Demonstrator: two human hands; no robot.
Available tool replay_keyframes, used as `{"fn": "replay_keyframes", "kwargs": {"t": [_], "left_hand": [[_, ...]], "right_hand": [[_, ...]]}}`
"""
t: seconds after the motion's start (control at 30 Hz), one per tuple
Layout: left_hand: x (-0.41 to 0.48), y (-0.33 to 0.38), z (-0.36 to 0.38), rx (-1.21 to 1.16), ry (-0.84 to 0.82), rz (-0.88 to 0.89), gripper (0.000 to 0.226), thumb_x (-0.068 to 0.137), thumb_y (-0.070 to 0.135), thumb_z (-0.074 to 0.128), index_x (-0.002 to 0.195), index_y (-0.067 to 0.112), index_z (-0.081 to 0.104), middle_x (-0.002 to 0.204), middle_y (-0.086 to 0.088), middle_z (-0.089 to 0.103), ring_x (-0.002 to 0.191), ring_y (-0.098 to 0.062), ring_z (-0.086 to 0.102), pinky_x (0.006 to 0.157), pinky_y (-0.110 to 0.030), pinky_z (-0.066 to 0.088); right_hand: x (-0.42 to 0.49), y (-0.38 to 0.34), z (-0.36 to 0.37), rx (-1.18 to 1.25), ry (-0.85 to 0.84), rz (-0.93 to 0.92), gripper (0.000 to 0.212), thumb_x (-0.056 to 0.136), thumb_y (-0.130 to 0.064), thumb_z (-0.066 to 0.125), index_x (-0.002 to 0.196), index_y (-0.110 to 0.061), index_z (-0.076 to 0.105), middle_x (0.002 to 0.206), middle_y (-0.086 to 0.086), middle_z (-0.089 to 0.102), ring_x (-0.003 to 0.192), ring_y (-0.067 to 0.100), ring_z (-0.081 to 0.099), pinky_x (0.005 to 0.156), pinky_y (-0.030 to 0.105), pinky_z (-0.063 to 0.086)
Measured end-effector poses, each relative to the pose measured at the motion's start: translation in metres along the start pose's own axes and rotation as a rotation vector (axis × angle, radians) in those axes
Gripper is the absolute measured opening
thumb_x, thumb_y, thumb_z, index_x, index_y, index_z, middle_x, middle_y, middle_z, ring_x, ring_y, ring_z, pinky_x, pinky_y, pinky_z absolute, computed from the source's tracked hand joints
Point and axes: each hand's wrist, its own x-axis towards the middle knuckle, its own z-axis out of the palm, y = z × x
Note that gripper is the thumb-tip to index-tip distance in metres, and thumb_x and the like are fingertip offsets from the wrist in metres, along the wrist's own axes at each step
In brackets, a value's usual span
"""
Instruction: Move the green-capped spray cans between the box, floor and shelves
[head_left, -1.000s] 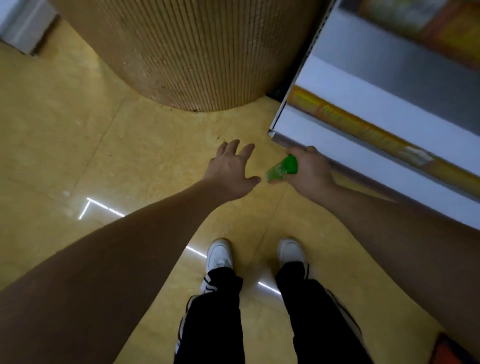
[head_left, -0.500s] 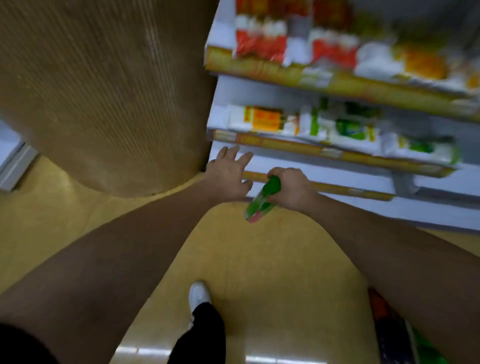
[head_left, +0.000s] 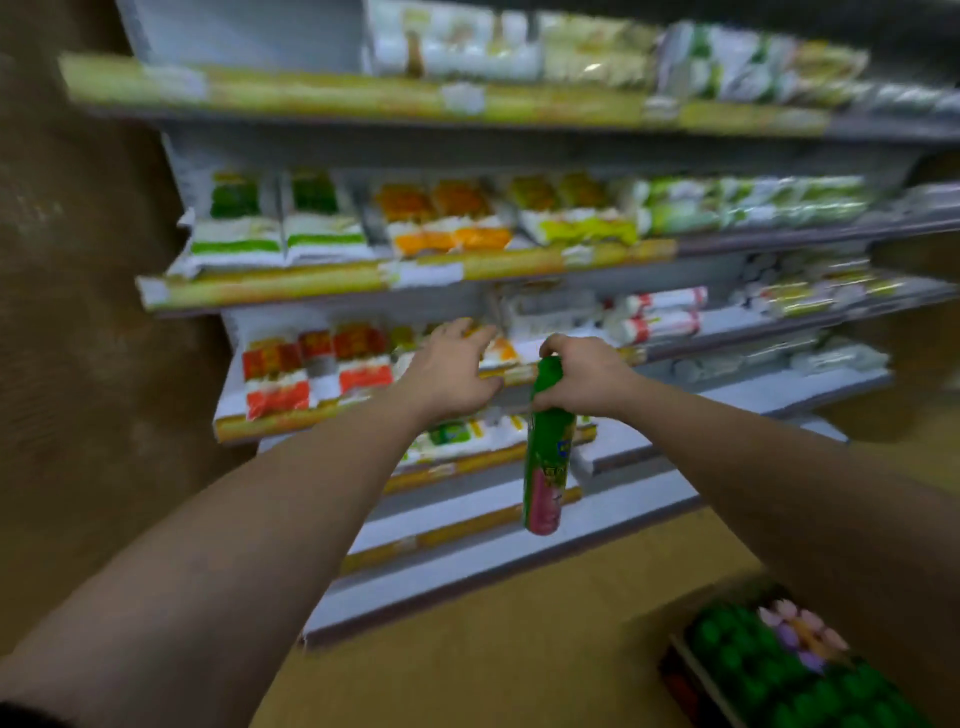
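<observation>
The person stands facing a shop shelf unit (head_left: 519, 551), both bare arms stretched out ahead. The right hand (head_left: 584, 376) is curled round the top of a green spray can (head_left: 545, 452), fingers wrapped over the cap end, so the can hangs straight down below that hand, upright, with its pinkish lower part pointing at the floor (head_left: 493, 654). The can touches nothing else; it hangs in the air in front of the lower shelves.

The left hand (head_left: 452, 371) is just beside the right one, at about the same height, with a narrow gap between them. Its fingers are spread and fairly straight, palm turned down, reaching toward the packets on the shelf beyond it. Whether the fingertips actually touch a packet I cannot tell, since everything there is blurred. It holds nothing.

Just past the left hand, and out to its left, lie red and white packets (head_left: 317, 371) in a row on the shelf edge. Beyond the right hand, white rolls with red bands (head_left: 657, 314) lie stacked on their sides. Higher up, above both hands, a shelf carries green and white bags (head_left: 278, 223) and orange-topped bags (head_left: 441, 218) side by side, and there is another loaded shelf above that. Labels are too smeared to read.

Down by the right forearm, near the floor, stands an open carton (head_left: 779, 670) filled with green caps packed close together. To the left of the left arm rises a brown ribbed wall (head_left: 88, 312).
</observation>
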Motion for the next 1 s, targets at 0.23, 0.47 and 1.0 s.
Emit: {"fn": "replay_keyframes", "kwargs": {"t": [0.23,0.47,1.0], "left_hand": [[0.071,0.114,-0.027,-0.074,0.006,0.215,0.076,0.093,0.045,0.061,0.158,0.027,0.026,0.167,-0.008,0.015,0.152,-0.029,0.015,0.12,-0.044,0.027],[0.172,0.205,-0.003,-0.105,-0.003,0.481,0.077,0.09,0.046,0.064,0.156,0.025,0.033,0.165,-0.012,0.022,0.151,-0.028,0.02,0.121,-0.041,0.026],[0.351,0.391,0.127,-0.172,-0.232,0.921,0.08,0.083,0.054,0.064,0.154,0.028,0.037,0.163,-0.008,0.026,0.15,-0.027,0.024,0.119,-0.042,0.029]], "right_hand": [[-0.035,0.083,-0.115,-0.006,0.155,0.222,0.059,0.071,-0.046,0.087,0.114,-0.011,0.066,0.104,0.007,0.069,0.094,0.024,0.065,0.083,0.042,0.058],[-0.041,0.17,-0.169,0.017,0.259,0.455,0.06,0.073,-0.041,0.088,0.117,-0.008,0.064,0.098,0.005,0.066,0.082,0.019,0.066,0.054,0.027,0.057],[-0.035,0.363,-0.205,0.081,0.446,0.991,0.061,0.068,-0.035,0.093,0.116,-0.008,0.066,0.098,0.007,0.068,0.082,0.022,0.069,0.069,0.041,0.064]]}}
